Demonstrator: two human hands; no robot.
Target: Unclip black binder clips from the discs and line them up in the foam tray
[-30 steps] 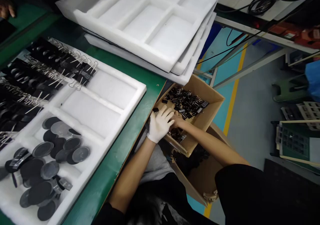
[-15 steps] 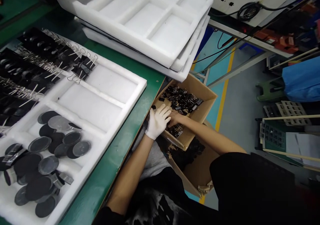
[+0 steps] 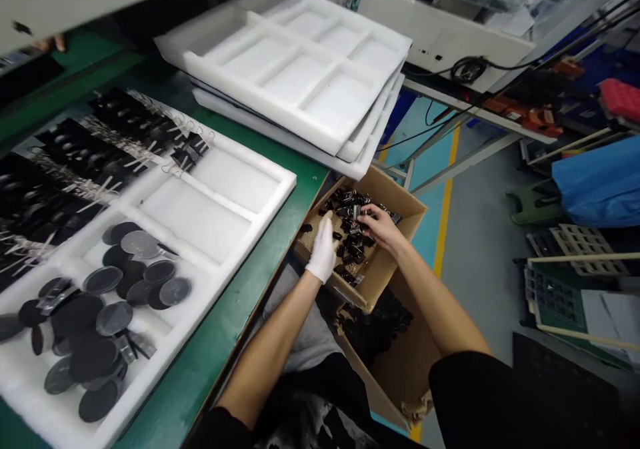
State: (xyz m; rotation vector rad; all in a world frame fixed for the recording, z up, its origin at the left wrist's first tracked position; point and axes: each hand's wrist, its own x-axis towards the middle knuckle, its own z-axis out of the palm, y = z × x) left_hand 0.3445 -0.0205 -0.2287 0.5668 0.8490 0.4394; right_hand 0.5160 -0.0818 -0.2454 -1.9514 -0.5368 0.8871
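An open cardboard box (image 3: pixel 400 236) holds many black binder clips (image 3: pixel 350 252). My left hand (image 3: pixel 323 252), in a white glove, is over the box's near-left side, seen edge-on, with its fingers pointing up and nothing visible in it. My bare right hand (image 3: pixel 381 226) is over the clips, its thumb and fingers pinched on a black binder clip (image 3: pixel 357 212). On the green table, a white foam tray (image 3: pixel 225 189) carries rows of clipped black pieces (image 3: pixel 75 149) and loose round dark discs (image 3: pixel 103 280).
Stacked white foam trays (image 3: pixel 320 116) overhang the table's (image 3: pixel 200 342) right edge. Below the clip box is a larger cardboard box (image 3: pixel 405 369) with dark pieces. A metal frame (image 3: pixel 450 159), a green stool (image 3: pixel 535 199) and a blue cover (image 3: pixel 595 182) are at right.
My right hand has risen from among the clips, now with a clip in its fingers. My left hand has turned from palm up to edge-on. The view has shifted, showing more beyond the trays.
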